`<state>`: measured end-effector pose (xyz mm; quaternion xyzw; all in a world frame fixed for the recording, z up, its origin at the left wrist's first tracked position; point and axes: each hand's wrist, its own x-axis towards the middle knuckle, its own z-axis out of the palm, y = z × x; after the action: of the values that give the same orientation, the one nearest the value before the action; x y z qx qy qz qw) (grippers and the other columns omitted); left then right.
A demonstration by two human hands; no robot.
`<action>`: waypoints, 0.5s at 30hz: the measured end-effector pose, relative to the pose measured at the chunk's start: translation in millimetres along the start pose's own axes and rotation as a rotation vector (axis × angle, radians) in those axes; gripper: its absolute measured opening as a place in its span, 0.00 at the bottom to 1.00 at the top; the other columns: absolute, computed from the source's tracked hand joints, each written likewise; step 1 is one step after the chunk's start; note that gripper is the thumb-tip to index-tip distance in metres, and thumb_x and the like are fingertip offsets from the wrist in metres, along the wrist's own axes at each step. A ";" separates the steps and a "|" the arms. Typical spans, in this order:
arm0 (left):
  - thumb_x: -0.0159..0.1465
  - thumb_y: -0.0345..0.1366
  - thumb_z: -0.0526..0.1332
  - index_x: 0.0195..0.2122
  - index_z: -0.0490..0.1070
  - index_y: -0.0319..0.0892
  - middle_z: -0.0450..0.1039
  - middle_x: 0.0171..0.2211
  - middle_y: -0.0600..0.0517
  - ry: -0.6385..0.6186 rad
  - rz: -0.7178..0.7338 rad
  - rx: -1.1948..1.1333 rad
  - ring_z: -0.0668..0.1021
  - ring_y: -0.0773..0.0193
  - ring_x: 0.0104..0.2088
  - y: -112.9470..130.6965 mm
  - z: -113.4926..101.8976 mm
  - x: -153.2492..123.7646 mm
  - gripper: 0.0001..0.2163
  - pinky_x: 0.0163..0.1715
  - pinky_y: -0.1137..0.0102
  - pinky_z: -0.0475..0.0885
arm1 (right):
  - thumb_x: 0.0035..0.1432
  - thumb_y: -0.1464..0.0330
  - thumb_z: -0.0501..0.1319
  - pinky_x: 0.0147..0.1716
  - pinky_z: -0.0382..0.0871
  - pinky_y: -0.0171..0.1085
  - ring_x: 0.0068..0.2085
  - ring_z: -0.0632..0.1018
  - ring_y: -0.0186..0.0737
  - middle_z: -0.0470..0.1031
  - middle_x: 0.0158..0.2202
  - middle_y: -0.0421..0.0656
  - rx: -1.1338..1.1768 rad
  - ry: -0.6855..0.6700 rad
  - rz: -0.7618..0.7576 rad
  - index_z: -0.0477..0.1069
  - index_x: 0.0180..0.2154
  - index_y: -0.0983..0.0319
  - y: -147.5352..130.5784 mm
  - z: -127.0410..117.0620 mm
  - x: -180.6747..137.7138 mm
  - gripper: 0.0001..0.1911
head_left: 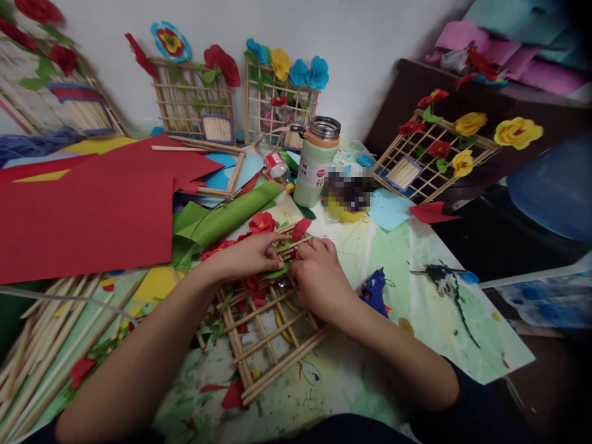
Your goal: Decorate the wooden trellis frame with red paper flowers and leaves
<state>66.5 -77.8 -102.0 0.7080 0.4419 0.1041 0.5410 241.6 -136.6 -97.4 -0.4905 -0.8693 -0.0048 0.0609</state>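
Observation:
A small lattice frame of wooden sticks (264, 340) lies tilted on the table in front of me, with red paper flowers (261, 222) and green leaves at its far side. My left hand (252, 256) grips the lattice's upper part, index finger and thumb curled around the sticks beside a green leaf (276, 271). Closed in a fist, my right hand (320, 274) holds the upper right corner, next to a red paper petal (301, 229). Its fingertips are hidden, so anything small in them cannot be made out.
A blue glue gun (374, 293) lies right of my right hand. Behind stand a green bottle (317, 163) and finished flower lattices (194, 102). Red paper sheets (87, 222) and loose sticks (50, 333) spread on the left. A black glue-stained stand (441, 277) is at right.

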 end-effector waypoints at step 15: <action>0.52 0.32 0.61 0.60 0.58 0.37 0.69 0.24 0.57 -0.103 -0.001 -0.057 0.72 0.68 0.25 4.6 1.0 -2.6 0.32 0.25 0.75 0.63 | 0.55 0.72 0.61 0.45 0.51 0.45 0.42 0.65 0.47 0.72 0.34 0.45 0.017 -0.002 0.005 0.78 0.29 0.59 0.1 -0.4 0.5 0.07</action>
<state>67.9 -80.5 -97.6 0.6966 0.4106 0.0799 0.5829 241.5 -136.2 -97.0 -0.4923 -0.8681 0.0034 0.0642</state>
